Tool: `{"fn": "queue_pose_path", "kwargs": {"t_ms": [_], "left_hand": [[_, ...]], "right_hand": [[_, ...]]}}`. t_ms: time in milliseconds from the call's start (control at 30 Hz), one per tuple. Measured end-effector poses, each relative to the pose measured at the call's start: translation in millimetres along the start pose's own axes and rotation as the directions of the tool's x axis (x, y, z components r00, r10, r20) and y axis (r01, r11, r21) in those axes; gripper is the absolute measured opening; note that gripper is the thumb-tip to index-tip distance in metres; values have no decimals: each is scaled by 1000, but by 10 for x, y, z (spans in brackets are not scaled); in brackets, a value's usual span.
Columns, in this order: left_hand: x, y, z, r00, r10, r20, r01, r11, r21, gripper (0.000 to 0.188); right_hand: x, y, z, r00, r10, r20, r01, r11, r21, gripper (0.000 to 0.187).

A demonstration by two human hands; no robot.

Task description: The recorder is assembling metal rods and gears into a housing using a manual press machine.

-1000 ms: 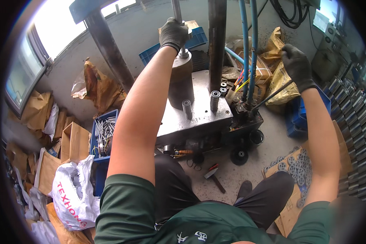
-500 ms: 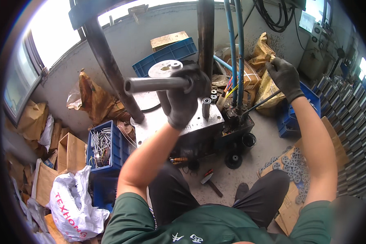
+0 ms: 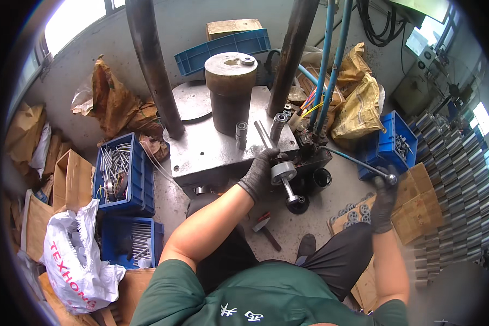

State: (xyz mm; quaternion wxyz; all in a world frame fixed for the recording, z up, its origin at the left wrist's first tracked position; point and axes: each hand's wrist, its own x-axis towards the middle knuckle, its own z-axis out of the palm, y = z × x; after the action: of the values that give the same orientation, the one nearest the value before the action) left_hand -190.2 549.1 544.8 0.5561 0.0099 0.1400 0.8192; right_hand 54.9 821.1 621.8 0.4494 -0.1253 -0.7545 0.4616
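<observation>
My left hand (image 3: 263, 171), in a dark glove, is closed around a metal shaft (image 3: 289, 191) just in front of the machine's steel block. The shaft carries a thick round metal collar (image 3: 283, 173) and slants toward me, with a small ring at its lower end. My right hand (image 3: 384, 204), also gloved, is at the ball knob of a long metal lever (image 3: 353, 158). Motion smears its fingers, so their grip is unclear. A stout metal cylinder (image 3: 231, 92) with a small ring on top stands on the steel block (image 3: 201, 163). Two short bearing-topped pieces stand near its right side.
Dark posts (image 3: 156, 70) rise from the block. Blue crates with metal rods (image 3: 116, 160) stand at left beside a white sack (image 3: 73, 261). A hammer (image 3: 267, 231) lies on the floor. Stacked metal tubes (image 3: 456, 201) and cardboard (image 3: 418, 212) are at right.
My left hand has come down and right, away from the cylinder, with the metal part now slanting toward me. My right hand has dropped, and the lever now slopes downward.
</observation>
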Motion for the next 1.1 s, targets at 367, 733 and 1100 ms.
{"fn": "queue_pose_path", "kwargs": {"t_ms": [367,733,1100], "left_hand": [[151,-34,151,897,90,-432,-88,996,25,29],[-301,-607,-14,970,-231,-79,236,970,65,42],[-468,-1051,232,999,-31,28,-13,402,916,62]], "right_hand": [[-943,213,833,654,682,328,-756,601,259,55],[-1299,593,1155,606,495,622,-762,586,276,38],[-1240,80,953,450,549,704,-892,234,387,42]]}}
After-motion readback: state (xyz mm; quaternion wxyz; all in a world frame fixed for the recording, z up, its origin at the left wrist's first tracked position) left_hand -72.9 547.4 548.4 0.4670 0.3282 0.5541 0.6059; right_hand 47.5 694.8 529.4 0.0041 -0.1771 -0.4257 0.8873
